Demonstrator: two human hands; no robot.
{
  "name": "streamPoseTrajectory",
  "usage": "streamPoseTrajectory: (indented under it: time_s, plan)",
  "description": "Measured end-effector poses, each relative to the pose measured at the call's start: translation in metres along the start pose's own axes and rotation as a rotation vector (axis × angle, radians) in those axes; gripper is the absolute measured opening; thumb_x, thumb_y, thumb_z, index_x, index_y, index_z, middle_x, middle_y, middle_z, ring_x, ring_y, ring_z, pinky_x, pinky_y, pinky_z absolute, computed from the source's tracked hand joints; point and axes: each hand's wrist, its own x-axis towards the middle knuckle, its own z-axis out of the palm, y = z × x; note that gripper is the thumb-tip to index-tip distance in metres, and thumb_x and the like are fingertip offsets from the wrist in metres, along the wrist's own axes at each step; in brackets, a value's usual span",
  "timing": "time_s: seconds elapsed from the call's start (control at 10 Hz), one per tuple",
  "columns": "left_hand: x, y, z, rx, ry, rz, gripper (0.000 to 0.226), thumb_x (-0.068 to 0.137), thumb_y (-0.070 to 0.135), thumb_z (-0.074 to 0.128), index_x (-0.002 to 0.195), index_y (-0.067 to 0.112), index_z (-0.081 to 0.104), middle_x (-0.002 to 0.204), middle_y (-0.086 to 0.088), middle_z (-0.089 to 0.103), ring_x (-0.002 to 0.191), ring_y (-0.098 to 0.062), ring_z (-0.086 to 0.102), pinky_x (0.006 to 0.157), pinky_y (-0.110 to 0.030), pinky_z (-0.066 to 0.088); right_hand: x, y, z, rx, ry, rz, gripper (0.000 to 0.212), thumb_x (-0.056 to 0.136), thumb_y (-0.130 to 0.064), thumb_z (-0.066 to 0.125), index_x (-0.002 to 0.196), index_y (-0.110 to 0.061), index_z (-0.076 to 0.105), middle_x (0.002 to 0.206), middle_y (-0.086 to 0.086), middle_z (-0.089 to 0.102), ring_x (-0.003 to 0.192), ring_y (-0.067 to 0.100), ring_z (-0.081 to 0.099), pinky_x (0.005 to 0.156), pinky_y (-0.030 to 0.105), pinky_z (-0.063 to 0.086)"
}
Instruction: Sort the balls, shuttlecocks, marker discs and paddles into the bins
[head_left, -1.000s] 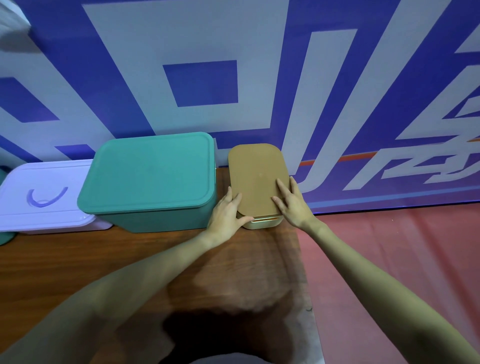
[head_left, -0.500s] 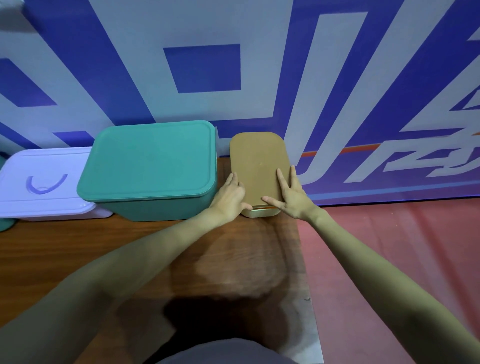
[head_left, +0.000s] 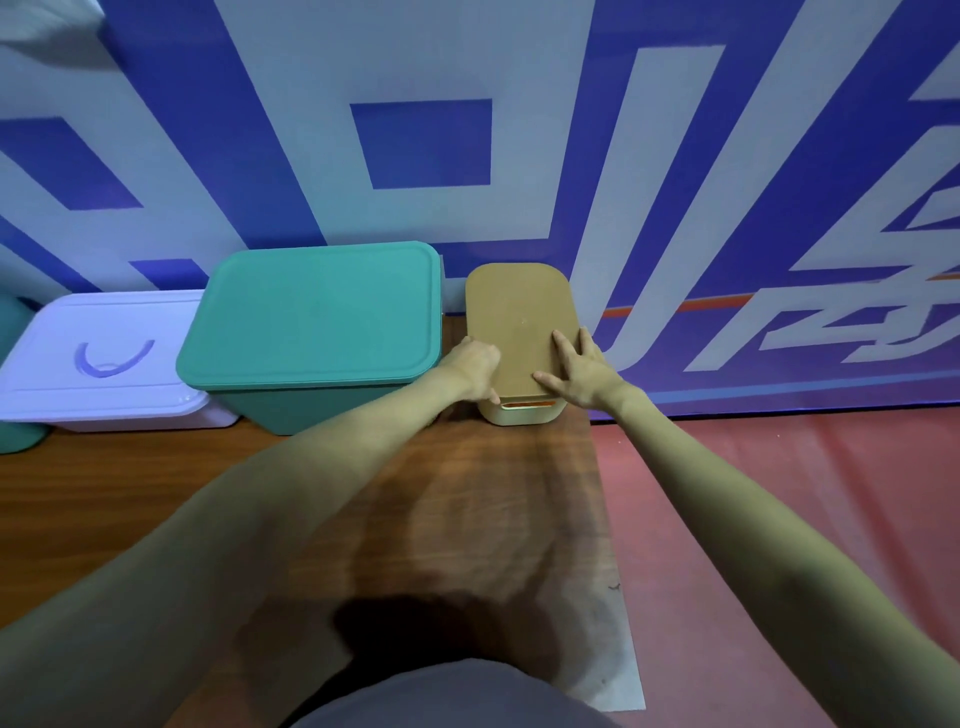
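Observation:
A small cream bin (head_left: 522, 414) with a tan lid (head_left: 519, 312) stands at the back right corner of the wooden table (head_left: 457, 499). My left hand (head_left: 475, 366) grips the lid's near left edge with curled fingers. My right hand (head_left: 579, 371) lies flat on the lid's near right part, fingers straight and spread, thumb along the front edge. A thin orange strip shows in a gap under the lid's front edge. No balls, shuttlecocks, discs or paddles are visible.
A large teal bin (head_left: 311, 322) with its lid on stands just left of the small bin. Left of the teal bin sits a white lidded box (head_left: 104, 358), and a teal object (head_left: 15, 436) is cut off at the far left. A blue and white banner wall rises behind. Red floor (head_left: 779, 519) lies right of the table.
My left hand has curled its fingers round the lid's left edge. My right hand has slid a little toward the lid's front right. A narrow gap now shows under the lid's front.

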Motion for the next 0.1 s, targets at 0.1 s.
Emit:
streamPoseTrajectory:
  time_s: [0.1]
  plan:
    - [-0.0021,0.0052,-0.0113,-0.059,0.017,-0.008,0.042,0.085,0.029,0.071,0.109,-0.003,0.06,0.116,-0.021,0.062,0.108,-0.034,0.059,0.083,-0.034,0.047,-0.0024,-0.0062,-0.0102,-0.039,0.035,0.021,0.075,0.093,-0.047,0.052,0.148,-0.012,0.015,0.15,0.023,0.016,0.14,0.039,0.019,0.113,0.049,0.025]
